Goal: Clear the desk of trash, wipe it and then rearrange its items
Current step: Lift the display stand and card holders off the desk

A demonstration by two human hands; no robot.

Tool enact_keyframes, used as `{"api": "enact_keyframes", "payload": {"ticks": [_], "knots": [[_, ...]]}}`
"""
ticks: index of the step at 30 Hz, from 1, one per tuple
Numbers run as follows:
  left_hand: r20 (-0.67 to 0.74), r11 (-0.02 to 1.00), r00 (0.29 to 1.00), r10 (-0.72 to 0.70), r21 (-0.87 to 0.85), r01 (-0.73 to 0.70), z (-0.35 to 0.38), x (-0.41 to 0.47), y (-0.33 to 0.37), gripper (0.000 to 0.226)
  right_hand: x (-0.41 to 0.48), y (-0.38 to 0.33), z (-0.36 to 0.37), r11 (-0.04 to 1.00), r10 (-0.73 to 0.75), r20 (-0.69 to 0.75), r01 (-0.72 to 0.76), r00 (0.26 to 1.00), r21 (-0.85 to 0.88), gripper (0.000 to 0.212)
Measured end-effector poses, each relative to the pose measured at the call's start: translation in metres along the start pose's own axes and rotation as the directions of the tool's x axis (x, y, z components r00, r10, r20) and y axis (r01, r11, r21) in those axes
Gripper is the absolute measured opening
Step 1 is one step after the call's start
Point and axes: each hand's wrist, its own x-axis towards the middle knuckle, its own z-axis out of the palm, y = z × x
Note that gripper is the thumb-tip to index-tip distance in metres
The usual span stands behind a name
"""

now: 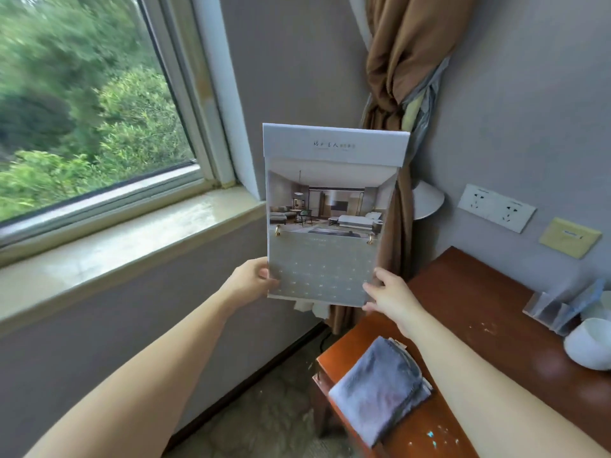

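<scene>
— Calendar [330, 209], grey-white cardboard with room photo and gold rings: where, how held?
— Mid-air, upright, raised clear of the red-brown wooden desk [479, 292]; left hand [251, 280] and right hand [388, 292] each pinch a bottom corner. Likely light, stiff, slick-faced, so edge grips suit. Folded grey cloth [380, 391] lies on the desk.

Soft daylight enters through the window [82, 104]; foliage outside is motion-blurred, and edges bow with wide-angle distortion.

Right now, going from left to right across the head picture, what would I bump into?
window → left hand → calendar → right hand → wall sockets → yellow note
</scene>
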Motion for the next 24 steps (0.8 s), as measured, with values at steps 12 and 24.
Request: {"api": "enact_keyframes", "payload": {"ticks": [12,24], "knots": [[-0.241,0.997,0.970,-0.014,-0.078,-0.005,-0.128,-0.060,-0.045,0.032,-0.023,-0.093,0.109,0.966,-0.225,0.114,0.237,0.968,-0.104,0.033],[-0.376,0.970,0.921,-0.099,-0.245,0.004,-0.205,-0.007,-0.078,0.036,0.077,-0.183,0.177,0.970,-0.221,0.103,0.230,0.970,-0.083,0.024]]}}
